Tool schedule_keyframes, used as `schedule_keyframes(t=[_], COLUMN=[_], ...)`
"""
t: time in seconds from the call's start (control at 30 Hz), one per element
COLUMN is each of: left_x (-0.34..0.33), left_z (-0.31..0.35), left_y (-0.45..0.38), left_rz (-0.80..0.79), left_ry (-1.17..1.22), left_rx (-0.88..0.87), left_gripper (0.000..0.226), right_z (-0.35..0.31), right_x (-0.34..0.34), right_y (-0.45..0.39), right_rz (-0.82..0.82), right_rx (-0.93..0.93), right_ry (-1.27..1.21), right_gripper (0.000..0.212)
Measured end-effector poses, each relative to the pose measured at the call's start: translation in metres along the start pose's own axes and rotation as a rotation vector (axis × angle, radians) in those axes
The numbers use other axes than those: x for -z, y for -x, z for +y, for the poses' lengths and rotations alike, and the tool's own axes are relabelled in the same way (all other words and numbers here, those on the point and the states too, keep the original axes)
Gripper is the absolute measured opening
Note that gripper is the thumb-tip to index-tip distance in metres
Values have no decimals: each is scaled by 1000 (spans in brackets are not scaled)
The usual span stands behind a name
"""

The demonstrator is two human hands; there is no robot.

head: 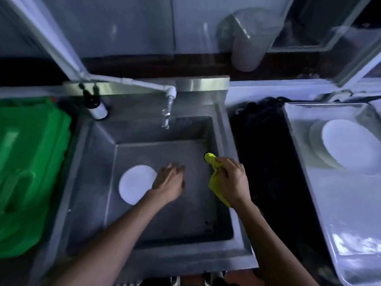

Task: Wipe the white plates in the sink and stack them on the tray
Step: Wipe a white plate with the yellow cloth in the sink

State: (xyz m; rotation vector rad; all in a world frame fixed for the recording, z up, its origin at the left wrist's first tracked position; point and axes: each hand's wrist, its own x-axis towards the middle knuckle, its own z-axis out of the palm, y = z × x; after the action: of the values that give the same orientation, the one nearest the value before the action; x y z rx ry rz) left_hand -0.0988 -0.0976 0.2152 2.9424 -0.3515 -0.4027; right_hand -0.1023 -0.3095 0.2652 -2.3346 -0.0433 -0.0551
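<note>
one white plate [137, 184] flat on the sink [165, 230] floor at left, left hand [169, 181] loose-fingered over its edge, right hand [232, 181] gripping yellow cloth [214, 178], stacked plates [348, 146] on tray [350, 203] at right, tap [168, 112] behind

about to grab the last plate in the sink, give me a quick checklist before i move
1. Plate within reach of the left hand: ok, the hand lies right beside it, overlapping its right edge.
2. Left hand free to grip: ok, its fingers are relaxed and hold nothing.
3. Cloth ready: ok, the right hand grips it.
4. Sink floor clear around the plate: ok, nothing else lies on it.
5. Room on the tray: ok, the stack sits at its far end.
6. Tap off: cannot tell, too blurred.
</note>
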Motion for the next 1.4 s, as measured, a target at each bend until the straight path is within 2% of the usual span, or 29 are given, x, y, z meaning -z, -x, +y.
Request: schedule_keyframes(t=[0.07, 0.27, 0.5, 0.73, 0.93, 1.1, 1.17, 1.4], left_x=[-12, -63, -113, -158, -206, -233, -240, -246], left_z=[-40, -142, -208, -244, -265, -265, -264, -263], left_y=[20, 72, 99, 88, 68, 49, 43, 35], left_rz=[-34, -155, -183, -138, -36, -67, -32, 185], left_ry=[23, 80, 188, 416, 674, 812, 837, 1009], left_rx=[79, 268, 424, 619, 831, 960, 1009, 1165], left_gripper=[32, 49, 52, 46, 36, 57, 58, 34], right_z=[-24, -74, -94, -80, -64, -39, -30, -9], right_x=[-38, -142, -226, -289, -336, -363, -370, -380], right_y=[2, 7, 4, -25, -49, -64, -69, -75], right_rz=[-78, -278, -435, -606, -729, -779, -791, -775], right_rx=[28, 43, 66, 81, 150, 169, 157, 152], right_ry=[14, 77, 93, 103, 112, 156, 169, 178], right_gripper=[33, 37, 49, 45, 48, 47, 47, 41])
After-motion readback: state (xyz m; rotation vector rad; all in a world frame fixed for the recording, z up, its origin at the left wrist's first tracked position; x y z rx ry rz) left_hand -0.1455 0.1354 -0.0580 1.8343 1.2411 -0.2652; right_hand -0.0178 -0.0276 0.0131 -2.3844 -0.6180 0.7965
